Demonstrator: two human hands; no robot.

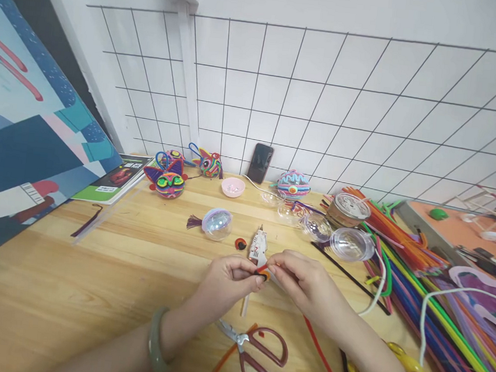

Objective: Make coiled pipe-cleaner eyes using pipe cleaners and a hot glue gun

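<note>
Between the thumb and fingers of my left hand (pixel 230 279) is a small orange-and-black coil (pixel 263 276). My right hand (pixel 301 276) pinches a red pipe cleaner (pixel 322 352) close to the coil; its long tail runs below my right wrist towards the front edge. Just behind the hands lies a white hot glue gun (pixel 259 242), nozzle pointing away. A similar red-and-black coil (pixel 240 244) rests to its left. Brown-handled scissors (pixel 242 342) lie in front, blades partly hidden under my left wrist, across an orange pipe cleaner (pixel 222 364).
A clear ball with a purple tassel (pixel 217 224), a pink bowl (pixel 232 187) and colourful wrapped ball figures (pixel 169 183) stand farther back. A phone (pixel 261 162) leans on the wall. Clear plastic cups (pixel 352 244) and bundled pipe cleaners (pixel 432 321) crowd the right side. A picture board (pixel 38 131) stands left.
</note>
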